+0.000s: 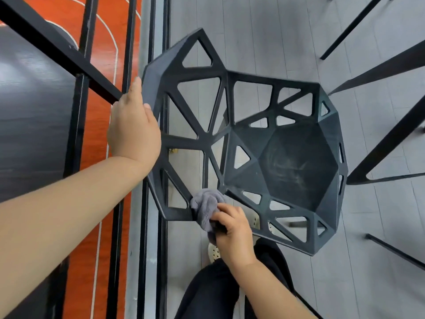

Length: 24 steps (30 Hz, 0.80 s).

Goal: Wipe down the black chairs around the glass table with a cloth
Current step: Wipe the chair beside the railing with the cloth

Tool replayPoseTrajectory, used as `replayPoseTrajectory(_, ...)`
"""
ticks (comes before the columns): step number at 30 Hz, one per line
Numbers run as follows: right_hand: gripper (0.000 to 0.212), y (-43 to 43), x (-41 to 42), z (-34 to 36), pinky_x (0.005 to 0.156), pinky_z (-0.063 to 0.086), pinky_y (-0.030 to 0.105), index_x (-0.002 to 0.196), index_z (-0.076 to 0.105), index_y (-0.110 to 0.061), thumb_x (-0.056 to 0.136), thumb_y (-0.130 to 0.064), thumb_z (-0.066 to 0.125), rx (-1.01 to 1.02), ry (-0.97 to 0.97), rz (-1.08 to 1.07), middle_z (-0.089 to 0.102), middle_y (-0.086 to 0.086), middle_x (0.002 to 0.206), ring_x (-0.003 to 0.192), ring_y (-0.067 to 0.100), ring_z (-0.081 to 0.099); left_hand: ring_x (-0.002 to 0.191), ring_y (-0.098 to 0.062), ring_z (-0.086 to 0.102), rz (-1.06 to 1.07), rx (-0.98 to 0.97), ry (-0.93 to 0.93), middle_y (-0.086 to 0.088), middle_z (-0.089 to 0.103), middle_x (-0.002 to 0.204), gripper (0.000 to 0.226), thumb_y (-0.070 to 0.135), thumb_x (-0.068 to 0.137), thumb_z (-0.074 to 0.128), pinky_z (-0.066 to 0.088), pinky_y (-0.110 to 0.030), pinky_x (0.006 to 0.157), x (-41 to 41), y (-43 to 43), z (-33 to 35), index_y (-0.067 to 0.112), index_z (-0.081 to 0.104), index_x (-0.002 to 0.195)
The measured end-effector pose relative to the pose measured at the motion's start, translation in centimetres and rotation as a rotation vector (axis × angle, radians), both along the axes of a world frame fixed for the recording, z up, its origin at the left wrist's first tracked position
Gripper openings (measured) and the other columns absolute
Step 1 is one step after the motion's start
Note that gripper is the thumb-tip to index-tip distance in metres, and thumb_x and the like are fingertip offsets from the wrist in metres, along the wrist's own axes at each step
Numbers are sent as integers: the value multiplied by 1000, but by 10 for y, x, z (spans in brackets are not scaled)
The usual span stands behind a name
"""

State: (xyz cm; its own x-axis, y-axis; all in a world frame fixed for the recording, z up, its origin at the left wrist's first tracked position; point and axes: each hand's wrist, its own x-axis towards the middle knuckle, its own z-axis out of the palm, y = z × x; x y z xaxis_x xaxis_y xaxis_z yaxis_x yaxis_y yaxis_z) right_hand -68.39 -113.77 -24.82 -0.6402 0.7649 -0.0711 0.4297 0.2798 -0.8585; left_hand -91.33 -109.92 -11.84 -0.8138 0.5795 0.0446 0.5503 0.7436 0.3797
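A black plastic chair with triangular cut-outs fills the middle of the head view, seen from above, its backrest toward the left. My left hand grips the top edge of the backrest. My right hand is closed on a bunched grey cloth and presses it against the lower corner of the backrest frame, where it meets the seat. Faint dusty streaks show on the seat's solid centre.
A black metal railing runs along the left, right behind the chair, with an orange floor far below. Black table or chair legs slant in from the right over the grey plank floor. My dark trouser leg is below the chair.
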Motion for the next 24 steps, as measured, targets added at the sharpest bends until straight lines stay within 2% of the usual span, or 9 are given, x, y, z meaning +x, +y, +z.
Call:
replayPoseTrajectory(5, 35, 44, -2, -13, 59, 40, 29, 71, 73, -20, 57, 1, 48, 93, -206, 122, 69, -10, 90, 73, 23, 50, 132, -24, 28, -18, -19, 99, -6, 37, 143, 49, 12, 98, 34, 35, -39, 99, 1, 1, -2, 14, 26, 147)
replayPoseTrajectory(7, 47, 62, 7, -20, 73, 42, 30, 72, 74, -19, 60, 14, 43, -169, -224, 6, 68, -6, 98, 90, 24, 55, 133, -26, 26, -49, -11, 145, -7, 34, 145, 54, 7, 94, 38, 32, -38, 104, 3, 2, 0, 13, 27, 147)
replayPoseTrajectory(9, 58, 75, 19, -16, 83, 44, 29, 68, 70, -21, 59, 26, 37, -479, -101, -154, 68, -3, 101, 101, 21, 60, 132, -29, 27, -130, -45, 231, -10, 34, 145, 56, 4, 89, 42, 28, -41, 107, 5, 0, -1, 12, 32, 143)
replayPoseTrajectory(12, 57, 85, 28, 7, 87, 49, 32, 68, 71, -17, 66, 31, 39, -753, 84, -243, 71, -1, 103, 100, 19, 65, 130, -31, 33, -344, -123, 378, -10, 52, 131, 42, 3, 84, 46, 21, -44, 107, 2, -2, -4, 11, 56, 125)
replayPoseTrajectory(15, 48, 90, 25, 24, 81, 54, 36, 77, 72, -12, 70, 30, 49, -971, 273, -284, 72, 6, 103, 96, 26, 66, 111, -33, 51, -730, -247, 438, -9, 65, 101, 24, 2, 80, 58, 35, -46, 98, 7, -2, -10, 8, 67, 101)
replayPoseTrajectory(17, 43, 94, 20, 34, 77, 54, 36, 87, 72, -10, 69, 25, 54, -1034, 320, -306, 71, 8, 100, 92, 28, 64, 102, -30, 55, -915, -375, 247, -6, 64, 95, 21, 11, 78, 65, 43, -44, 88, 32, -6, -12, 11, 67, 99)
replayPoseTrajectory(18, 46, 97, 17, 38, 79, 53, 37, 92, 72, -13, 67, 22, 55, -1043, 348, -306, 69, 8, 98, 92, 28, 62, 109, -26, 52, -896, -414, 55, -2, 62, 104, 28, 20, 81, 63, 43, -41, 90, 49, -8, -11, 15, 63, 109)
replayPoseTrajectory(21, 62, 106, 11, 44, 82, 53, 39, 121, 58, -16, 66, 12, 58, -1134, 535, -295, 64, 10, 111, 99, 27, 63, 116, -14, 42, -590, -395, -457, 8, 44, 126, 46, 35, 89, 54, 40, -31, 91, 92, -13, -15, 23, 39, 131)
replayPoseTrajectory(24, 66, 105, 4, 45, 79, 54, 41, 126, 53, -10, 65, -17, 78, -1217, 630, -256, 61, 19, 115, 101, 33, 62, 92, -17, 49, -427, -217, -445, 6, 48, 105, 17, 24, 91, 52, 39, -31, 75, 113, -11, -31, 17, 48, 106)
